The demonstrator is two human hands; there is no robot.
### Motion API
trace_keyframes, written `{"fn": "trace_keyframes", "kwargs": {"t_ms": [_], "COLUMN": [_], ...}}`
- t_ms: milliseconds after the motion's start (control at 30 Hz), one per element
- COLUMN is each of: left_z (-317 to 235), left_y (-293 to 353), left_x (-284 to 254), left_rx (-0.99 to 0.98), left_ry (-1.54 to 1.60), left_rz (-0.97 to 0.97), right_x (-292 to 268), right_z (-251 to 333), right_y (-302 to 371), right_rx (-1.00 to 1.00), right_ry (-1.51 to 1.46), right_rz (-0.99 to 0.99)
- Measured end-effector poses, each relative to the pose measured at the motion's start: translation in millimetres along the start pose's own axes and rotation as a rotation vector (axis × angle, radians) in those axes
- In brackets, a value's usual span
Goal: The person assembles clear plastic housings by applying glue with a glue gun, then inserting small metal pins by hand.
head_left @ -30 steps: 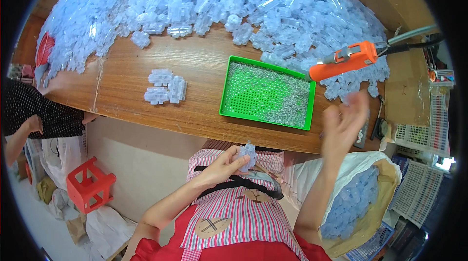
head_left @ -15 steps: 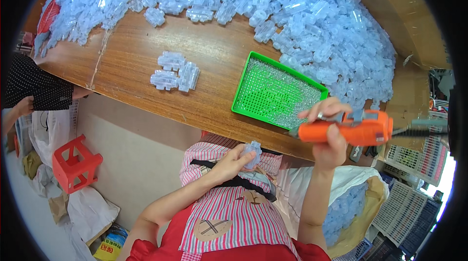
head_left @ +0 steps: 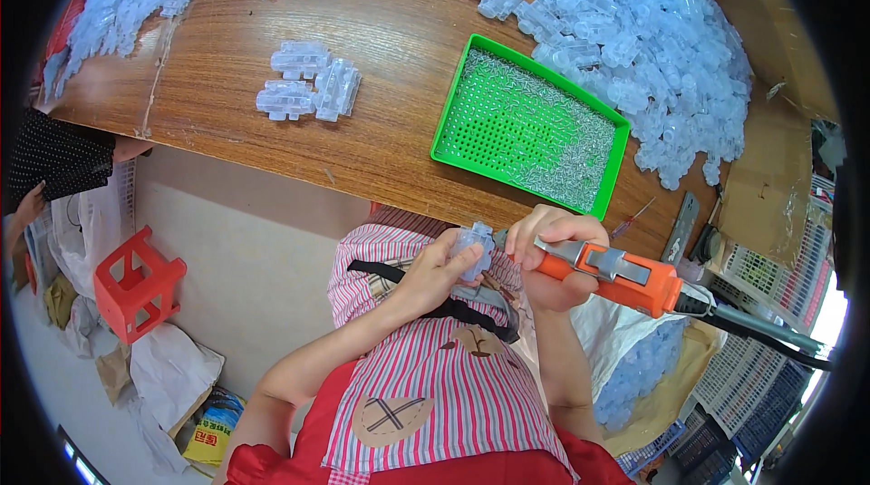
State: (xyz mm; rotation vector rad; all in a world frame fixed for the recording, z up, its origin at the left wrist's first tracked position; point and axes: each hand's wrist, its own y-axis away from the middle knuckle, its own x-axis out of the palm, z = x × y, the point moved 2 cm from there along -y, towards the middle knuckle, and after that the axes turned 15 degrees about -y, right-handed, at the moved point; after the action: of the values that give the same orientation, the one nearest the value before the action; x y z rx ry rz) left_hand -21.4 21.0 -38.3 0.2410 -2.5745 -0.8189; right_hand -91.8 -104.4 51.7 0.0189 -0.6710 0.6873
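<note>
A brown wood-grain table [head_left: 381, 41] spans the work area. The left hand [head_left: 431, 271] pinches a clear, ribbed plastic part [head_left: 473, 245] between thumb and fingers, just off the table's near edge. The right hand [head_left: 557, 254] has its fingers wrapped around an orange, grey-levered power driver [head_left: 634, 281], tip close to the part; contact cannot be confirmed. Caution: an off-axis tip could slip into the left fingers; a loose pinch could let the part twist or drop. Beyond, a knock could spill the small metal pieces from the green perforated plastic tray [head_left: 451, 96]. A translucent parts pile [head_left: 634, 50] covers the far side; a red plastic stool [head_left: 113, 299] occupies the floor at left.
</note>
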Motion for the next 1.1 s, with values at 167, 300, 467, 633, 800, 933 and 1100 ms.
{"fn": "trace_keyframes", "kwargs": {"t_ms": [167, 300, 467, 633, 800, 933, 1100], "left_z": [2, 1, -2, -5, -5, -4, -38], "left_y": [1, 2, 2, 3, 3, 3, 16], "left_x": [1, 1, 0, 0, 1, 1, 10], "left_rx": [-0.005, 0.004, 0.067, 0.081, 0.068, 0.130, 0.150], "left_ry": [0.019, 0.004, -0.057, -0.087, -0.064, -0.128, -0.370], "left_rz": [-0.009, -0.024, -0.047, -0.068, -0.046, -0.070, -0.101], "right_x": [1, 2, 2, 5, -3, -2, 13], "right_z": [0, -3, -10, -11, -13, -9, 19], "right_y": [0, 4, 3, 7, 10, 7, -8], "right_rx": [0.019, 0.023, 0.003, 0.027, 0.014, -0.034, 0.000], "right_ry": [-0.008, 0.021, 0.026, 0.029, 0.128, 0.227, 0.113], "right_rz": [0.027, 0.006, 0.082, 0.018, 0.093, 0.075, 0.031]}}
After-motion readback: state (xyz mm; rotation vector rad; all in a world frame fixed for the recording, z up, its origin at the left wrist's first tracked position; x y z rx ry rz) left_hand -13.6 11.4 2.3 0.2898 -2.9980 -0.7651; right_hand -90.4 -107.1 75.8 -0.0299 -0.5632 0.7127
